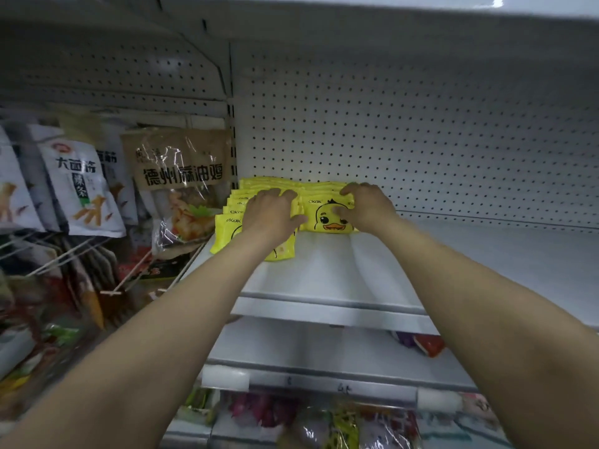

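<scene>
The left hand (pixel 270 210) covered most of the duck prints on the left row of packets (pixel 227 233). The right hand (pixel 366 205) hid the right stack of packets' (pixel 319 218) far corner. Hanging bags (pixel 13 196) were cut off at the left edge, and goods (pixel 324 422) on the lowest shelf were blurred.

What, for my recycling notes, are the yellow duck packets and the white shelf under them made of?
Yellow duck packets: probably thin plastic film, slightly glossy; they are flat and printed, with sealed edges. White shelf: likely painted sheet metal, smooth and matte, judging by its thin folded front lip and the matching perforated back panel.
</scene>
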Action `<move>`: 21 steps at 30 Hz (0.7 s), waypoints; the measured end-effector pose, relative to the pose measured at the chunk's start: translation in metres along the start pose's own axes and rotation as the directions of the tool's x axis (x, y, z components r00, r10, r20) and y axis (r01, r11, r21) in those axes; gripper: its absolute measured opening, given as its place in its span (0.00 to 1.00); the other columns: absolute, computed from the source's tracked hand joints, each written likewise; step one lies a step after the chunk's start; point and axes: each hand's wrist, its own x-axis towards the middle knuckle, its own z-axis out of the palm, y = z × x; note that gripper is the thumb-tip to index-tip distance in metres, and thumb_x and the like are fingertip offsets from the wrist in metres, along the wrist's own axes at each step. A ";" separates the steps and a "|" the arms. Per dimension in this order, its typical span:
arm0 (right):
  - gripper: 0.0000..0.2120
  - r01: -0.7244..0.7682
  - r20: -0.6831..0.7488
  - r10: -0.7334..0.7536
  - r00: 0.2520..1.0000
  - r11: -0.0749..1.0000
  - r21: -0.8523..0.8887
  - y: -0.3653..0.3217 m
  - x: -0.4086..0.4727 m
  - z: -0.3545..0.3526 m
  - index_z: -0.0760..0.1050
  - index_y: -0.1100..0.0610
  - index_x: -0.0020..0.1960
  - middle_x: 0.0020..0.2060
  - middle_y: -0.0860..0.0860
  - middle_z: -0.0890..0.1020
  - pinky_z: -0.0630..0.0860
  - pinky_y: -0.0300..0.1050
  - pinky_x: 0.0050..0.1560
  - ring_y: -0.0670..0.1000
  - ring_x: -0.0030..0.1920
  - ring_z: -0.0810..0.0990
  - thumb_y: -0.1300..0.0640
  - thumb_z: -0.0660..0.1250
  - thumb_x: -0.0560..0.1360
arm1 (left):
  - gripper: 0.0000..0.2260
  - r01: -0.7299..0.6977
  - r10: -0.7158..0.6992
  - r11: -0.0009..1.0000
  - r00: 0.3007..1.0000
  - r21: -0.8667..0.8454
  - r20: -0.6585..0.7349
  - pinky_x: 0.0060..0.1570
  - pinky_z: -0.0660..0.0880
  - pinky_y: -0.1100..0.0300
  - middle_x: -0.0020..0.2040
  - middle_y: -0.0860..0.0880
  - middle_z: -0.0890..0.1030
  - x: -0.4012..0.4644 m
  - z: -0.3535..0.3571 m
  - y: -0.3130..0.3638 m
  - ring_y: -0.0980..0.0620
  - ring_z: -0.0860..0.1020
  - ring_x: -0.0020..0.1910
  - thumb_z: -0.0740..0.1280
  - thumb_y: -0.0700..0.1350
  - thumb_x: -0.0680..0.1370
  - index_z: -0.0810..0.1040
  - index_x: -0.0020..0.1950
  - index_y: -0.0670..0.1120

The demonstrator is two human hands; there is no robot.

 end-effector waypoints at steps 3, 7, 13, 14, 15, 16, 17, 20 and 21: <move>0.24 0.078 0.004 -0.078 0.997 0.997 0.001 -0.013 -0.027 -0.018 0.73 0.51 0.67 0.64 0.54 0.76 0.71 0.49 0.60 0.56 0.66 0.71 0.42 0.68 0.74 | 0.27 0.076 -0.079 0.992 0.997 -0.097 -0.025 0.59 0.72 0.49 0.65 0.43 0.75 -0.030 -0.027 0.004 0.41 0.71 0.65 0.72 0.54 0.73 0.71 0.70 0.51; 0.25 0.204 0.028 -0.204 0.979 0.979 0.010 -0.031 -0.078 -0.048 0.72 0.50 0.68 0.65 0.53 0.76 0.71 0.52 0.64 0.56 0.66 0.73 0.41 0.68 0.74 | 0.28 0.141 -0.152 0.981 0.986 -0.136 -0.070 0.58 0.73 0.49 0.64 0.43 0.75 -0.095 -0.060 0.011 0.41 0.72 0.64 0.74 0.51 0.72 0.72 0.70 0.53; 0.24 0.352 -0.011 -0.351 0.936 0.935 0.051 -0.068 -0.156 -0.079 0.71 0.48 0.70 0.68 0.51 0.74 0.67 0.51 0.65 0.56 0.69 0.69 0.41 0.66 0.76 | 0.23 0.179 -0.201 0.977 0.955 -0.118 -0.218 0.60 0.69 0.51 0.61 0.44 0.78 -0.196 -0.102 0.015 0.43 0.72 0.63 0.69 0.56 0.75 0.72 0.69 0.52; 0.24 0.386 -0.017 -0.385 0.923 0.921 0.060 -0.076 -0.170 -0.081 0.71 0.48 0.69 0.69 0.51 0.73 0.67 0.51 0.65 0.55 0.70 0.69 0.40 0.66 0.76 | 0.23 0.189 -0.210 0.976 0.950 -0.113 -0.232 0.60 0.69 0.52 0.61 0.45 0.78 -0.215 -0.108 0.014 0.43 0.72 0.63 0.68 0.56 0.76 0.73 0.69 0.51; 0.24 0.419 -0.020 -0.418 0.908 0.905 0.073 -0.084 -0.183 -0.081 0.71 0.47 0.69 0.69 0.50 0.73 0.67 0.51 0.65 0.54 0.70 0.69 0.40 0.65 0.76 | 0.22 0.202 -0.222 0.974 0.945 -0.107 -0.240 0.60 0.69 0.52 0.62 0.44 0.77 -0.234 -0.114 0.013 0.42 0.72 0.63 0.67 0.56 0.76 0.73 0.69 0.51; 0.24 0.449 -0.023 -0.449 0.893 0.889 0.091 -0.092 -0.195 -0.081 0.71 0.47 0.69 0.69 0.49 0.74 0.68 0.51 0.65 0.54 0.69 0.69 0.39 0.65 0.76 | 0.22 0.218 -0.234 0.972 0.941 -0.092 -0.246 0.61 0.70 0.51 0.63 0.44 0.76 -0.252 -0.120 0.012 0.42 0.72 0.63 0.67 0.56 0.77 0.72 0.69 0.51; 0.23 0.474 -0.021 -0.474 0.880 0.874 0.109 -0.100 -0.205 -0.081 0.71 0.47 0.68 0.68 0.49 0.74 0.69 0.51 0.65 0.54 0.69 0.69 0.39 0.65 0.76 | 0.22 0.231 -0.242 0.970 0.938 -0.071 -0.248 0.62 0.70 0.49 0.64 0.45 0.75 -0.268 -0.125 0.009 0.42 0.72 0.63 0.66 0.57 0.77 0.72 0.69 0.52; 0.24 0.539 -0.030 -0.540 0.841 0.830 0.144 -0.123 -0.234 -0.074 0.71 0.46 0.68 0.68 0.48 0.74 0.69 0.52 0.67 0.53 0.70 0.69 0.38 0.63 0.76 | 0.23 0.258 -0.246 0.966 0.931 0.010 -0.269 0.60 0.73 0.47 0.64 0.46 0.75 -0.311 -0.138 -0.002 0.43 0.73 0.63 0.65 0.58 0.77 0.71 0.70 0.52; 0.23 0.562 -0.038 -0.563 0.825 0.813 0.152 -0.131 -0.243 -0.072 0.71 0.46 0.68 0.68 0.48 0.74 0.69 0.52 0.67 0.53 0.70 0.69 0.38 0.63 0.76 | 0.23 0.267 -0.248 0.963 0.927 0.030 -0.282 0.60 0.73 0.46 0.64 0.46 0.75 -0.324 -0.142 -0.006 0.43 0.73 0.63 0.65 0.58 0.77 0.71 0.70 0.51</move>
